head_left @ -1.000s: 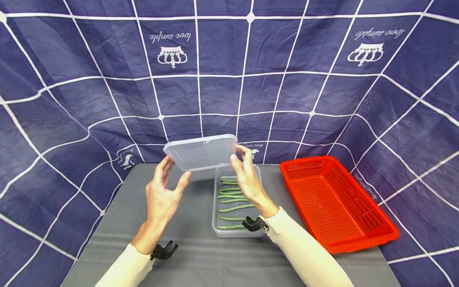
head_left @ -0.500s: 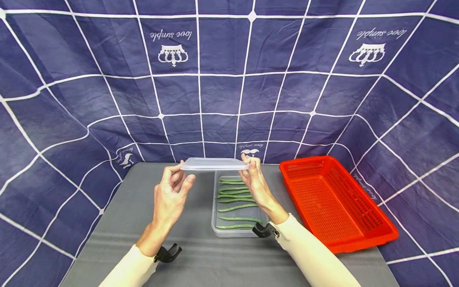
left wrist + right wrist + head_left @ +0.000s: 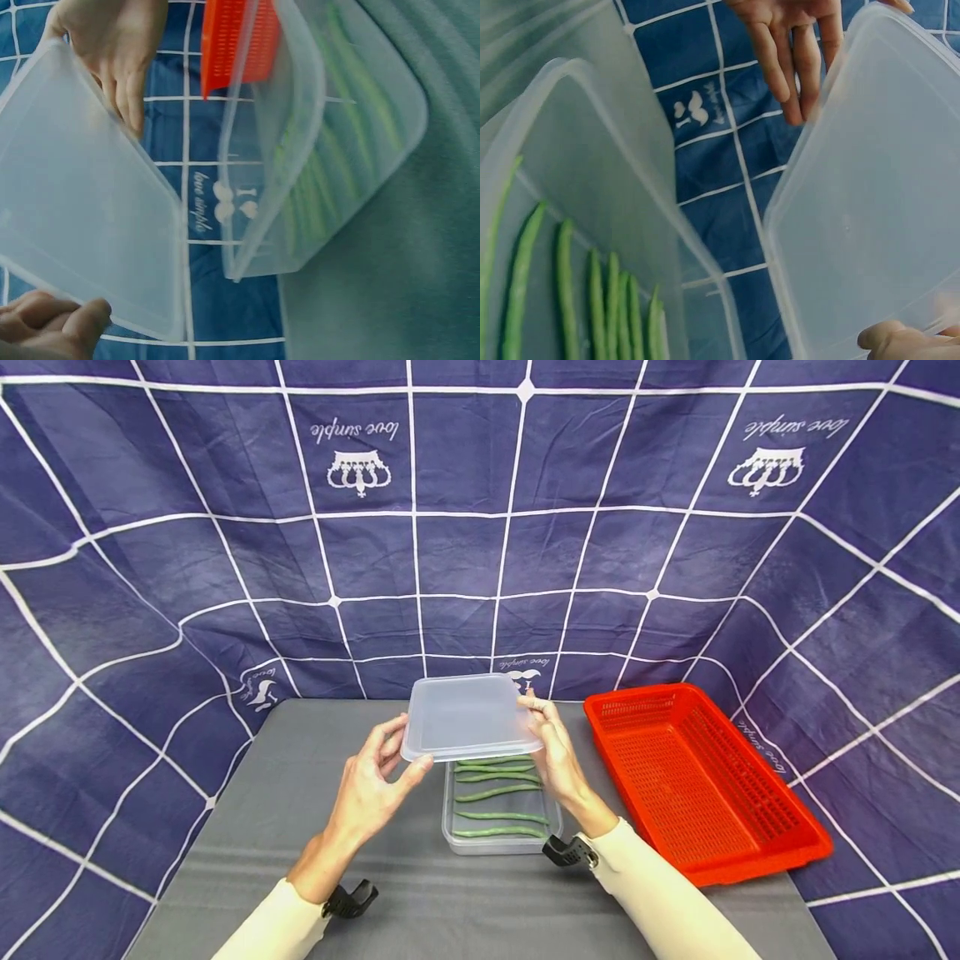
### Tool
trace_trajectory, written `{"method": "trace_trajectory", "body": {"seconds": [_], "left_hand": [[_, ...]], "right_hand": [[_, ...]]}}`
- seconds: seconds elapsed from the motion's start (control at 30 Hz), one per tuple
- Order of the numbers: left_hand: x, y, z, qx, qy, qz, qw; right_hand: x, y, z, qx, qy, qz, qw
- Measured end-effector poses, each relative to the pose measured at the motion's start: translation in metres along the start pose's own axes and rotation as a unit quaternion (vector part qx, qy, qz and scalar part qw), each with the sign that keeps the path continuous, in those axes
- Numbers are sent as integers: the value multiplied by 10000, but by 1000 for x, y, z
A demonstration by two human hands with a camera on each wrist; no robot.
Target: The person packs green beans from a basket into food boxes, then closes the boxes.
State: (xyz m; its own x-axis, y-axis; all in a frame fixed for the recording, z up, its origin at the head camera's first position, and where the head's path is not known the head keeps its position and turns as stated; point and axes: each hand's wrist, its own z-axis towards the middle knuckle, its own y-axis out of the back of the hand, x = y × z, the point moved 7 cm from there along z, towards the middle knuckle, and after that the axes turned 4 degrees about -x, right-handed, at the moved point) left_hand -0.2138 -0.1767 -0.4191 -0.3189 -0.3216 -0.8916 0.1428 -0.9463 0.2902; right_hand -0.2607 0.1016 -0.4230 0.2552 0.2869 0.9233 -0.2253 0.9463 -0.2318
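A translucent plastic lid [image 3: 471,714] is held above the far part of a clear plastic container [image 3: 501,847], apart from it and tilted. My left hand [image 3: 369,792] grips the lid's left side, thumb at the near corner. On the right side, my right hand [image 3: 561,762] holds the edge between thumb and fingers. Several long green beans [image 3: 501,816] lie side by side in the container; the lid hides the farthest ones in the head view. Both wrist views show the lid [image 3: 90,202] clear of the container's rim [image 3: 622,150].
To the right of the container stands a red perforated plastic basket [image 3: 690,785]. Everything rests on a grey-covered table [image 3: 405,902]. Blue cloth [image 3: 465,552] with white grid lines hangs behind and along both sides.
The lid has come down and to the right, turning from near side raised to its top facing me. Both hands have moved with it, keeping hold, and it now covers the container's far end.
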Motion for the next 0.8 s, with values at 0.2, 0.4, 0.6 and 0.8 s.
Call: {"method": "trace_trajectory", "body": {"seconds": [0.2, 0.4, 0.6, 0.8], "left_hand": [[18, -13, -6, 590, -132, 284, 9978], [36, -24, -16, 885, -184, 452, 9949], [48, -36, -26, 1073, -300, 637, 9917], [58, -45, -35, 1148, -464, 1043, 9868]], "right_hand": [[-30, 30, -2, 369, 526, -208, 9977], [-35, 44, -11, -4, 331, -1611, 9864], [-20, 41, -27, -306, -192, -2771, 9602], [-24, 46, -37, -285, 142, -3233, 9458]]}}
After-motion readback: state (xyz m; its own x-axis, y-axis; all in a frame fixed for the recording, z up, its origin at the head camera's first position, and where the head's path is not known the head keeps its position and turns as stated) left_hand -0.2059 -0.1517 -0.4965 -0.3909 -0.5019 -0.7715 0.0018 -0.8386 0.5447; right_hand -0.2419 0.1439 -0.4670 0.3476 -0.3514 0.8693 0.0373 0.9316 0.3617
